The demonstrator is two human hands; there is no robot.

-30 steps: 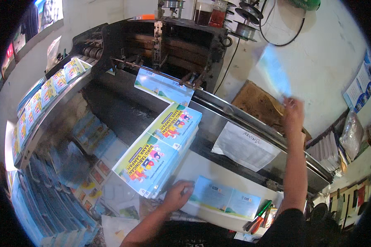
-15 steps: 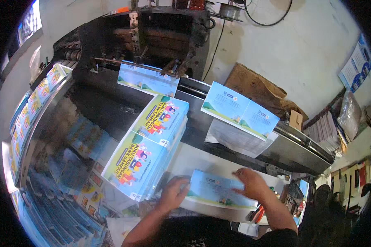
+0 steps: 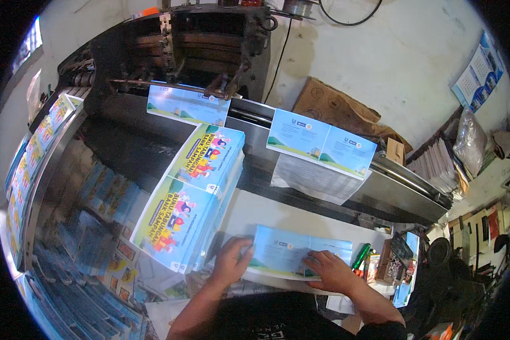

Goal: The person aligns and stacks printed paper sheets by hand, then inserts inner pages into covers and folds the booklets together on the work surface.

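Note:
My left hand rests fingers spread on the left end of a stack of light blue printed sheets lying on the white table. On the right end of that same stack lies my right hand, pressing flat. Just left of my left hand stands a tall pile of colourful printed covers. One blue sheet hangs astride the metal rail of the machine, and another sits further back under the machine's head.
A dark stitching machine fills the back. Printed sheets run along a conveyor at left, with loose blue prints below. Pens and small boxes sit right of my hands. Flattened cardboard leans on the wall.
My right hand hung a blue sheet over the rail, then came down onto the stack beside my left hand. The view has tilted down and closer.

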